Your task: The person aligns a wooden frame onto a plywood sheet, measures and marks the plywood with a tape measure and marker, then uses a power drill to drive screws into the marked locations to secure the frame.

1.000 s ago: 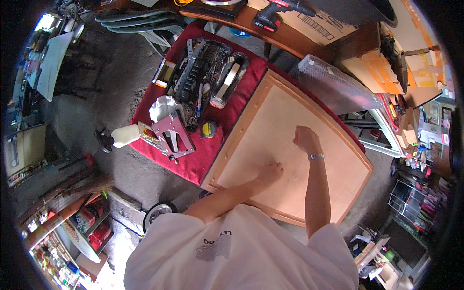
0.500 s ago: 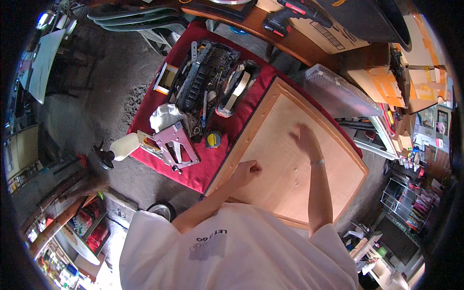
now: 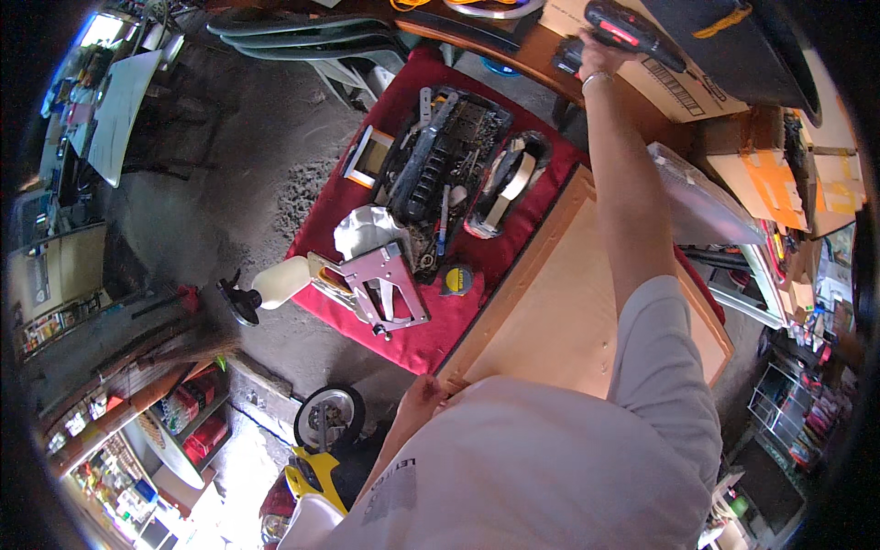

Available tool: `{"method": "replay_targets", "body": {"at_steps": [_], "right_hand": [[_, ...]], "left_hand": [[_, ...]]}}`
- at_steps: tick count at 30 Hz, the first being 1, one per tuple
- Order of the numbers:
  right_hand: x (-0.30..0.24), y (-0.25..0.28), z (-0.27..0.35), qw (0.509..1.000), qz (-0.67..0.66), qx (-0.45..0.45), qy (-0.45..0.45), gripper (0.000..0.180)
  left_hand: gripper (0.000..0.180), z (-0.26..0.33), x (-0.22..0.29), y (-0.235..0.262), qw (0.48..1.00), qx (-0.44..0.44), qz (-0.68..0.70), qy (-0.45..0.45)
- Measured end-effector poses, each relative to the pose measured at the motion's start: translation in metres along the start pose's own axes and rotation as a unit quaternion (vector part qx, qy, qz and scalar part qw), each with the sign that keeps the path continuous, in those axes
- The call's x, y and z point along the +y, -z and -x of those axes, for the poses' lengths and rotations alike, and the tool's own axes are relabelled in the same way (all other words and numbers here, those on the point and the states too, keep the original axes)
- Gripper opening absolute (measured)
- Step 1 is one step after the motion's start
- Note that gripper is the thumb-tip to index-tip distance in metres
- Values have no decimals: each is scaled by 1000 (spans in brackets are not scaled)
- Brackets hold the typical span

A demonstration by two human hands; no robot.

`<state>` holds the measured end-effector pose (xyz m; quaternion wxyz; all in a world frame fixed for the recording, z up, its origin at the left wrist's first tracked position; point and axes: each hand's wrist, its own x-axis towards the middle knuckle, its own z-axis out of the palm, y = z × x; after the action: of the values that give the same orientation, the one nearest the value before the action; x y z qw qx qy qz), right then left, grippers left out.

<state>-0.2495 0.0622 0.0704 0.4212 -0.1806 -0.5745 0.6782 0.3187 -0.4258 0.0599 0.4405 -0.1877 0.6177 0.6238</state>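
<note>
My right hand (image 3: 588,57) stretches far across the table and grips a red and black power drill (image 3: 628,33) lying on a cardboard box (image 3: 683,87) at the back. My left hand (image 3: 423,396) rests with curled fingers on the near corner of a large pale wooden framed panel (image 3: 559,302). The panel lies flat beside a red cloth (image 3: 431,335). My white shirt hides the panel's near edge.
On the red cloth sit a black tool tray (image 3: 445,156), a second tray with tape (image 3: 506,183), a metal staple gun (image 3: 385,284), a yellow tape measure (image 3: 456,280) and a white bottle (image 3: 280,282). Boxes and shelves crowd the right. Stacked chairs (image 3: 302,41) stand behind; a small wheel (image 3: 328,417) lies on the floor.
My right hand left the panel's surface and reached up to the drill at the back. My left hand slid back from mid-panel to its near corner. I leaned forward.
</note>
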Motion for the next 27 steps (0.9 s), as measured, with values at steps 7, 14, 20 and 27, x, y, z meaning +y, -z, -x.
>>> {"method": "replay_targets", "body": {"at_steps": [7, 14, 20, 27], "right_hand": [[0, 20, 33, 992, -42, 39, 116, 101], [-69, 54, 155, 981, -37, 144, 123, 92], [-209, 178, 317, 988, -69, 47, -128, 37], [-312, 373, 436, 755, 601, -182, -192, 68]], "left_hand": [[8, 3, 19, 13, 999, -23, -18, -13], [13, -27, 31, 17, 989, -8, -114, -92], [13, -30, 88, -30, 972, 23, -211, -96], [13, -42, 91, -81, 976, -75, -185, -90]]}}
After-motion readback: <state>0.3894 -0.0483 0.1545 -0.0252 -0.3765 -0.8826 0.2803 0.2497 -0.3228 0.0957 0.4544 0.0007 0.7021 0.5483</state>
